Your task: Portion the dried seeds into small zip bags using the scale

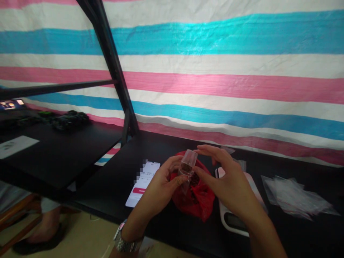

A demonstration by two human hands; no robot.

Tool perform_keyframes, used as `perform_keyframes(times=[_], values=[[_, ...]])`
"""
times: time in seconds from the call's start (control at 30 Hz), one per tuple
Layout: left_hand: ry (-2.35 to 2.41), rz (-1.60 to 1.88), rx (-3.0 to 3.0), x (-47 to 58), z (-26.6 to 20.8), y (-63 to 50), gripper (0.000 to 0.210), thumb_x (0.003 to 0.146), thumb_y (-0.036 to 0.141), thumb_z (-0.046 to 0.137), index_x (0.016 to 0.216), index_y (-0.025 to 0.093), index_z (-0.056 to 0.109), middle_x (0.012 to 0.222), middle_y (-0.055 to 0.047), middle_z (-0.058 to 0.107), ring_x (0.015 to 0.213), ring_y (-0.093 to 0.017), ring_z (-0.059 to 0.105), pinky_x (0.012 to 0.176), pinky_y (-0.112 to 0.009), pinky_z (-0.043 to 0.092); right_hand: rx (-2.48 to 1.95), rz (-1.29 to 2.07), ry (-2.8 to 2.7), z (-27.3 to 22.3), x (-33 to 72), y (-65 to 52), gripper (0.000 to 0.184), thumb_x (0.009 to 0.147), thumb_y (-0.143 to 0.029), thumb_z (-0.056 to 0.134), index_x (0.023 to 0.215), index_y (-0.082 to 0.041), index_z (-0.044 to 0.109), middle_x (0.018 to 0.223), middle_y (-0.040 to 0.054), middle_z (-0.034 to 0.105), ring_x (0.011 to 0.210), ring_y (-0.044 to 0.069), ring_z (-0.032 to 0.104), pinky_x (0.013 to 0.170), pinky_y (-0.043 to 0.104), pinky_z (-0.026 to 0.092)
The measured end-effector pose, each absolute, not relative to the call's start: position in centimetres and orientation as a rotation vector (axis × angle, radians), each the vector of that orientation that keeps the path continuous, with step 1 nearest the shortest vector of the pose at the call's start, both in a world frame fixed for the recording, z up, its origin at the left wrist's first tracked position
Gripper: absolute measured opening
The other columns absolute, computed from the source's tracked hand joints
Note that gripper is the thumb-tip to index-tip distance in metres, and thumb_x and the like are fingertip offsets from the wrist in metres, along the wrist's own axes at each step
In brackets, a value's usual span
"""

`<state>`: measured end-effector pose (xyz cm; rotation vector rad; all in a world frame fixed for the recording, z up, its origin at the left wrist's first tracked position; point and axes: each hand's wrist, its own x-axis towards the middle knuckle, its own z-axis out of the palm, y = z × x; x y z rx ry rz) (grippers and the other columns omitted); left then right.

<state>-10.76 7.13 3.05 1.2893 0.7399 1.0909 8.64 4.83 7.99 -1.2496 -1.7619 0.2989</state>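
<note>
A small clear plastic cup (189, 157), tilted and with dark brown bits inside, is in the fingers of my left hand (163, 184). A clear film, apparently a small bag (185, 187), hangs below the cup by my left thumb; exactly how the two meet is hard to see. My right hand (228, 175) has its thumb and fingers spread at the cup's right side, fingertips close to or touching it. Beneath both hands lies an open red plastic bag (202, 202) with dark contents partly hidden by them.
Right of the red bag, a pale kitchen scale (235, 224) sits partly under my right arm. Several clear zip bags (298, 197) lie farther right. A phone (152, 173) showing a timer is at left. A black metal post (114, 64) rises behind; a person's leg (49, 222) shows lower left.
</note>
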Motion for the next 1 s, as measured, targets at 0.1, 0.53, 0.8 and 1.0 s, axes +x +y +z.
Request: perform_keyframes(times=[0.1,0.53,0.8,1.0], values=[[0.703,1.128,1.256,-10.9,3.0,7.0,0.047,0.086,0.017,0.079,0.130,0.024,0.064,0.133,-0.006,0.076,0.125,-0.024,0.070,0.111,-0.036,0.050,-1.248,0.305,-1.708,8.1,8.5,4.8,0.042,0.087,-0.024,0.081,0.127,-0.032,0.072,0.117,0.0003,0.080,0.097,0.022,0.068,0.096,0.040,0.055],[0.572,1.070,1.219,-9.3,3.1,5.3,0.058,0.104,0.036,0.067,0.158,0.032,0.048,0.157,-0.007,0.061,0.144,-0.026,0.057,0.122,-0.039,0.045,-1.153,0.626,-1.638,7.8,7.1,4.8,0.043,0.090,-0.019,0.074,0.130,-0.033,0.068,0.118,0.0008,0.080,0.098,0.019,0.080,0.085,0.030,0.064],[0.581,1.021,1.232,-10.1,3.4,5.3,0.064,0.098,0.023,0.072,0.157,0.032,0.050,0.151,-0.007,0.065,0.139,-0.027,0.061,0.121,-0.040,0.044,-1.158,0.531,-1.688,7.8,7.2,4.7,0.045,0.087,-0.015,0.073,0.129,-0.031,0.069,0.107,-0.0001,0.080,0.089,0.017,0.078,0.083,0.030,0.062],[0.649,0.958,1.215,-10.2,3.6,5.3,0.058,0.099,0.027,0.069,0.154,0.028,0.052,0.139,-0.009,0.070,0.125,-0.027,0.067,0.109,-0.040,0.051,-1.109,0.480,-1.639,7.7,6.8,4.5,0.045,0.087,-0.019,0.073,0.130,-0.033,0.067,0.122,0.0003,0.076,0.098,0.017,0.073,0.091,0.032,0.058]])
